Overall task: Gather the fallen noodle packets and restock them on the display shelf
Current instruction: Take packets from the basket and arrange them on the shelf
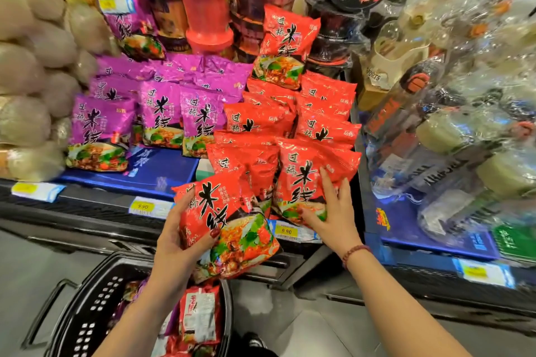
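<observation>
Black basket (95,310) holding packets (200,316), left hand (177,243) gripping red packet (229,226)

Two groups of noodle packets on a shelf, with a basket on the floor in front.

On the shelf (87,206) the left group of packets (162,113) and the right group of packets (290,119) stand side by side in rows, with stacked cups (206,9) behind both. Bags (23,81) are piled at the far left and wrapped goods (464,124) at the far right. The right hand (333,211) rests on the front packet (304,180) of the right group. The left hand (174,240) holds a loose packet (232,226) just before that group, over the shelf edge, where price tags (285,231) sit. The basket (87,313), under the left arm, has more packets in it.
</observation>
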Available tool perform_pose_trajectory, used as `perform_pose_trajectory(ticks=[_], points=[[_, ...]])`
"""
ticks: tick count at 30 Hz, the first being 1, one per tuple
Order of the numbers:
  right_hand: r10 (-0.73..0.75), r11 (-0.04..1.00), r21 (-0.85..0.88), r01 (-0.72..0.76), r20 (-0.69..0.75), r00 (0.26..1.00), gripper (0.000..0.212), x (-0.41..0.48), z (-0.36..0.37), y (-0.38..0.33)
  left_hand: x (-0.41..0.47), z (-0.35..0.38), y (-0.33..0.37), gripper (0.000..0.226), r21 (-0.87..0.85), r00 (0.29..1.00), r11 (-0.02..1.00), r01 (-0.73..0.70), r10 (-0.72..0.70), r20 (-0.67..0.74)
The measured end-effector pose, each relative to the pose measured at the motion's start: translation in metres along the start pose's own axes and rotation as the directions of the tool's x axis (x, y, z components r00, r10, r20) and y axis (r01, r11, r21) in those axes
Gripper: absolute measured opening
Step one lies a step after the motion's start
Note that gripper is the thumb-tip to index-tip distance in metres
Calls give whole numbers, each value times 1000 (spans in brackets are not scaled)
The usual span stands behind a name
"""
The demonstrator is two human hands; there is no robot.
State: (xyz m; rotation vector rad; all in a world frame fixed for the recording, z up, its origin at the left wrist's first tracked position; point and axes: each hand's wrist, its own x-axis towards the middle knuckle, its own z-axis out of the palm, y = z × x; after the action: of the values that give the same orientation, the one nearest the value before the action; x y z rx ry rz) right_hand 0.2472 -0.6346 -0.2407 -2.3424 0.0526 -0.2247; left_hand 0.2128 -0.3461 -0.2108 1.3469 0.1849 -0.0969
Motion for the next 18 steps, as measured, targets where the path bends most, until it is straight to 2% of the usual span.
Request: perform_pose_trajectory(ticks=[5,10,12,15,18], points=[[12,994,-105,-9,26,1000,102,6,-3,7,-2,0,1,76,16,1000,1000,-19,19,16],[35,989,-143,-27,54,998,101,1,-2,0,-4,-2,2,75,26,998,999,-42,41,54],[10,972,-236,-16,-25,1000,100,-3,-6,-5,-5,-2,3,75,31,996,998,-55,53,67],[-140,877,-480,29,-196,971,102,-6,-11,-17,-5,-2,7,75,42,996,997,-72,69,61],[-336,756,-638,147,-186,923,90,-2,-12,-29,-5,-4,11,75,80,995,993,-90,85,59]])
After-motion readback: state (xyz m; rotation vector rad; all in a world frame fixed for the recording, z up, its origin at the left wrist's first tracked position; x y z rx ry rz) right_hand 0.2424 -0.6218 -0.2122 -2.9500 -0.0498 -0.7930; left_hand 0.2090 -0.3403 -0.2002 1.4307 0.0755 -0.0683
